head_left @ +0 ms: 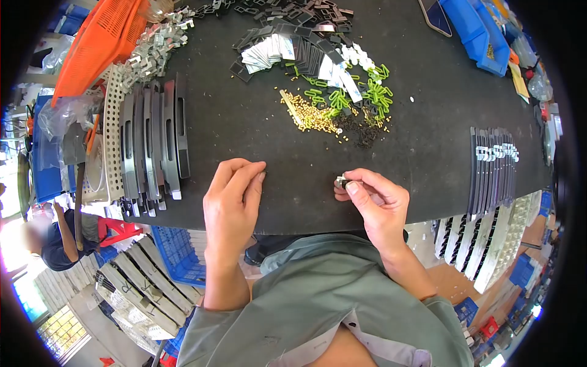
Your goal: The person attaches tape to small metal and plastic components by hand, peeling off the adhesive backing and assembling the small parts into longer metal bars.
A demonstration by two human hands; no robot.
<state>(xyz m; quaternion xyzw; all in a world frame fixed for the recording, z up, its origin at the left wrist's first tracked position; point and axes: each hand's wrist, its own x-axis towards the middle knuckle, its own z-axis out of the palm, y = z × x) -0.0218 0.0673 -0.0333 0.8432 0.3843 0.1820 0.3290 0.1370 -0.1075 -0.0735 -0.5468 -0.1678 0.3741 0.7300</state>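
Observation:
My right hand (385, 205) pinches a small silvery metal piece with a black part (342, 181) between thumb and fingers, just above the black table. My left hand (232, 199) is over the table to the left, thumb and index fingertip close together; whether anything tiny is between them I cannot make out. Beyond the hands lie a pile of small brass-coloured pieces (312, 116), a heap of tiny dark screw-like parts (365, 131) and bright green oval loops (378, 98).
Black flat plates (309, 58) and white cards (269, 52) lie farther back. Long dark metal strips (174, 131) stand at left, beside silvery metal clips (156, 52). More strips (489, 174) lie at right. A blue bin (474, 33) and a phone (435, 15) are at back right.

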